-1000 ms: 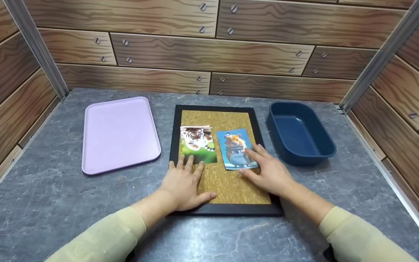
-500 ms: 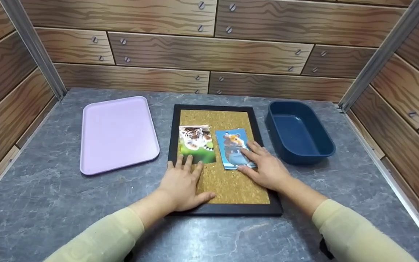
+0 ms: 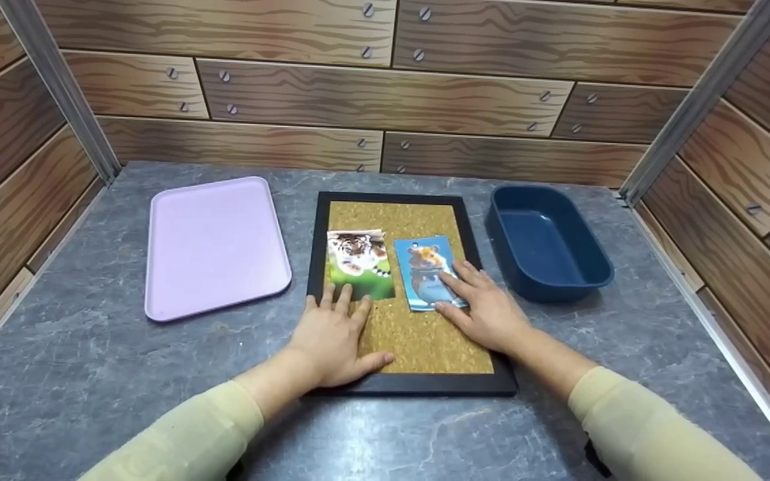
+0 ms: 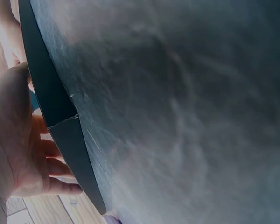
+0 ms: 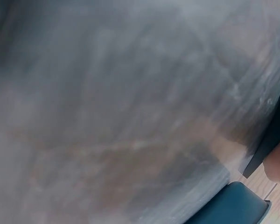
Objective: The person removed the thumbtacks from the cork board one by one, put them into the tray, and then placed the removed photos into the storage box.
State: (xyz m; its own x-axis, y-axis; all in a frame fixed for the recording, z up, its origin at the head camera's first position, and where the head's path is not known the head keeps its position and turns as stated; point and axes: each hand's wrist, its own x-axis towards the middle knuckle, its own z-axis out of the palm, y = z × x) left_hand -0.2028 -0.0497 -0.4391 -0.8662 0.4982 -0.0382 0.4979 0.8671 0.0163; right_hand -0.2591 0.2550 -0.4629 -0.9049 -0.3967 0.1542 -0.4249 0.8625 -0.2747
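A cork board (image 3: 425,341) in a black frame lies flat on the table in the head view. On it, side by side, are a tiger picture (image 3: 360,264) at left and a blue hamster picture (image 3: 422,274) at right. My left hand (image 3: 328,341) rests with spread fingers across the board's lower left edge, fingertips at the tiger picture's bottom edge. Over the right edge of the frame lies my right hand (image 3: 492,310). Its fingers and thumb touch the hamster picture and cover its lower right part. In the left wrist view, the left hand (image 4: 18,144) shows beside the frame's side.
A lilac tray (image 3: 218,247) lies left of the board. To its right stands a deep navy blue container (image 3: 549,250). Wood-patterned walls (image 3: 385,93) enclose the grey marbled table (image 3: 251,180) at the back and both sides.
My right hand has shifted slightly left on the hamster picture and settled there. The left hand and both pictures keep their places on the board.
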